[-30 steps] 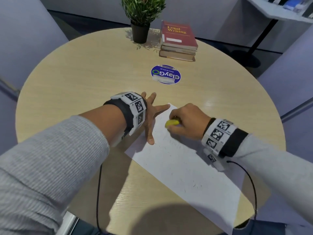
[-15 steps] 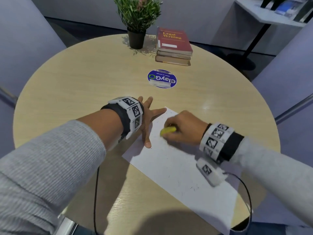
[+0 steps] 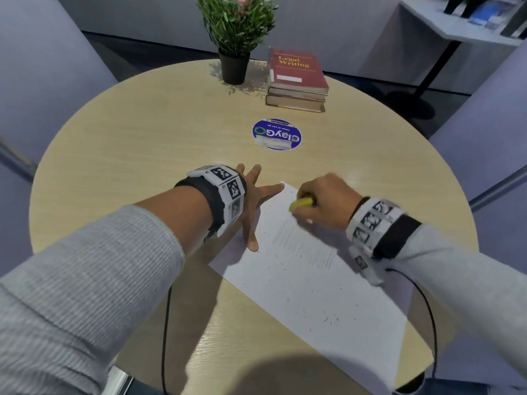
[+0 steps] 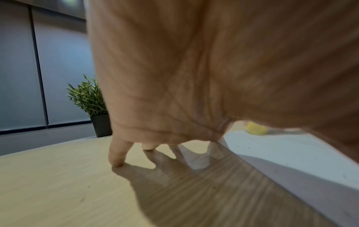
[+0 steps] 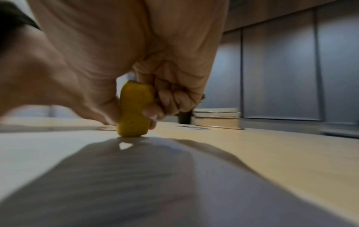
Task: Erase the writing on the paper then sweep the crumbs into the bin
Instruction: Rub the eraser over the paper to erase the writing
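A white sheet of paper (image 3: 308,269) lies at an angle on the round wooden table (image 3: 142,155), with faint pencil marks and dark eraser crumbs (image 3: 325,319) scattered over it. My right hand (image 3: 322,203) pinches a yellow eraser (image 3: 301,203) and presses its end on the paper near the far corner; in the right wrist view the eraser (image 5: 134,110) stands upright between thumb and fingers. My left hand (image 3: 253,201) lies flat with fingers spread, pressing the paper's left edge; its fingertips (image 4: 116,162) touch the table. No bin is in view.
A potted plant (image 3: 235,38) and a stack of books (image 3: 296,78) stand at the table's far side. A round blue sticker (image 3: 276,134) lies flat at the middle. Cables hang from both wrists over the near edge.
The right hand has slid the eraser back and forth on the paper's far corner, now slightly to the right. The left hand has stayed pressed on the paper. The head view has shifted down.
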The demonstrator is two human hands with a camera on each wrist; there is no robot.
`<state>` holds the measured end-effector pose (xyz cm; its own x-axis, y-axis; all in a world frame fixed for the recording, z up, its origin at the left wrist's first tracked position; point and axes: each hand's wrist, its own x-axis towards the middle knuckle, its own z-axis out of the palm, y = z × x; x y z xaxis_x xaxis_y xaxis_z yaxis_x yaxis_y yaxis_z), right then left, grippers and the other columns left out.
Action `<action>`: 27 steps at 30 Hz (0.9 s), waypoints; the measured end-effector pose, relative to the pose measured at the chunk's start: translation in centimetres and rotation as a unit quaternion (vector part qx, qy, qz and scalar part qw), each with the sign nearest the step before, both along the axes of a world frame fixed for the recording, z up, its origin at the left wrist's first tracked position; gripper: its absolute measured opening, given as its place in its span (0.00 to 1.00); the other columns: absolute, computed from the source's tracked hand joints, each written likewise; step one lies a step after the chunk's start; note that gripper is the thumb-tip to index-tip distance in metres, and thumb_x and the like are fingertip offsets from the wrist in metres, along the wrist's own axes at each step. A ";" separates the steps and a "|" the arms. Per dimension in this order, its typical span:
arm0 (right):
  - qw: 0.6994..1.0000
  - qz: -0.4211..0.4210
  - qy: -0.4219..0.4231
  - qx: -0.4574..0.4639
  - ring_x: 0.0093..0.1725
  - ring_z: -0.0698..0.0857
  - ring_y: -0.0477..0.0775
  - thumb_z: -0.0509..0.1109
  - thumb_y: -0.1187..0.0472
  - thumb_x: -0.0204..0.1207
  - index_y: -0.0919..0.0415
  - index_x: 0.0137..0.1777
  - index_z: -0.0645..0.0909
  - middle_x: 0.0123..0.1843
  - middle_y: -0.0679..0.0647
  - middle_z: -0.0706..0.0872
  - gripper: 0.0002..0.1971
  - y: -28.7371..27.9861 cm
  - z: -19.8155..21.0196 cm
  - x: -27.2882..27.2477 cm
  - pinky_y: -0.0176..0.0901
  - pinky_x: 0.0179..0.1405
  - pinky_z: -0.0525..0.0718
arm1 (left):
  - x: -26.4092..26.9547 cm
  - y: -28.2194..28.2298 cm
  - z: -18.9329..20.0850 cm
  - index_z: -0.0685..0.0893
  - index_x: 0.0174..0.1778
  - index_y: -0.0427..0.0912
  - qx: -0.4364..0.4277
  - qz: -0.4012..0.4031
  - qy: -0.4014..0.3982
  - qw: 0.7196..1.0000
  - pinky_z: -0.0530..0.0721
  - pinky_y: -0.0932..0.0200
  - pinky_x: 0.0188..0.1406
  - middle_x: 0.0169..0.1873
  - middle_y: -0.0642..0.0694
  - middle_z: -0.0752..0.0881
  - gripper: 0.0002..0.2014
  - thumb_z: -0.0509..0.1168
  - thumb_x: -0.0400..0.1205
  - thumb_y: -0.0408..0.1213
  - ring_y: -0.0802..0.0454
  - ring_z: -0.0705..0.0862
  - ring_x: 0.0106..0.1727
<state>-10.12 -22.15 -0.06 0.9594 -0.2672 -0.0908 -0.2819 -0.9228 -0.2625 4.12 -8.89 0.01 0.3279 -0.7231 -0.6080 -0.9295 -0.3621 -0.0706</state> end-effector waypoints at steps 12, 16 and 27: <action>0.996 0.090 0.023 0.017 0.34 0.84 0.57 0.70 0.49 0.71 0.58 0.42 0.87 0.34 0.54 0.89 0.13 3.0 -0.3 -2.1 0.46 0.38 0.82 | -0.2 0.1 0.0 0.30 0.81 0.70 0.006 0.009 0.003 1.000 0.52 0.17 0.74 0.84 0.37 0.31 0.82 0.77 0.37 0.76 0.24 0.34 0.83; 0.998 0.042 0.032 0.018 0.36 0.84 0.55 0.71 0.48 0.72 0.57 0.45 0.88 0.37 0.53 0.90 0.13 1.0 0.2 -1.5 0.48 0.42 0.83 | -0.3 0.0 0.1 0.32 0.82 0.69 0.005 0.003 0.005 1.000 0.53 0.19 0.74 0.84 0.36 0.33 0.85 0.73 0.30 0.77 0.23 0.37 0.83; 0.999 0.047 0.005 0.024 0.33 0.82 0.55 0.72 0.52 0.71 0.59 0.42 0.88 0.35 0.53 0.89 0.10 1.5 0.1 -1.5 0.49 0.40 0.83 | -0.4 0.3 0.2 0.32 0.82 0.69 -0.005 -0.002 -0.013 1.000 0.51 0.22 0.77 0.84 0.36 0.33 0.76 0.79 0.48 0.73 0.24 0.37 0.83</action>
